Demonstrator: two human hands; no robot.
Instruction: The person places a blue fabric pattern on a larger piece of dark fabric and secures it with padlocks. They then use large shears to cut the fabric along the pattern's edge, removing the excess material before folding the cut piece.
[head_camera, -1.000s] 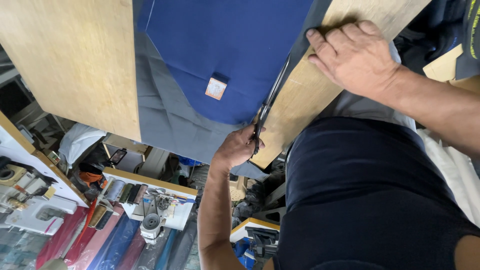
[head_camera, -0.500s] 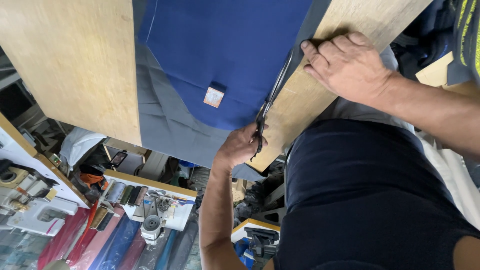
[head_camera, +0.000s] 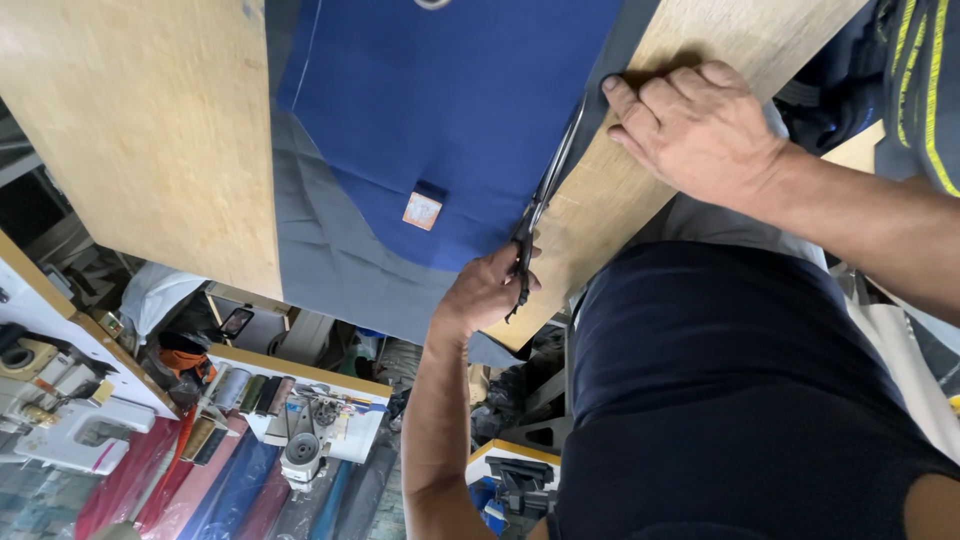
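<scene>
**Shears partway along the grey cloth, blue pattern piece on top**

While I watched through the head camera, which looked down over a dark shirt, the work was a cut along the edge of layered fabric on a pale wooden table (head_camera: 150, 130). A blue fabric piece (head_camera: 450, 110) with a small orange tag (head_camera: 421, 210) lay flat on a larger grey fabric (head_camera: 330, 255), whose near edge hung off the table. The scissors (head_camera: 540, 205) lay along the blue piece's side edge, blades pointing away from the body. I judged the cut to be underway but not finished: the blades sat roughly midway along that edge, and grey cloth carried on ahead of the tips, up to where the other hand pressed. I could not see how cleanly the cloth behind the blades had parted.

The right hand (head_camera: 490, 290) was at the table's near edge, forearm rising from below, fingers curled tight around the scissor handles. The left hand (head_camera: 700, 125) reached in from the side, palm down, fingers close together and pressed flat on the grey cloth's border beyond the blade tips, pinning it to the wood. A sewing machine (head_camera: 60, 430) and rolls of cloth (head_camera: 220, 490) sat lower in the room.
</scene>
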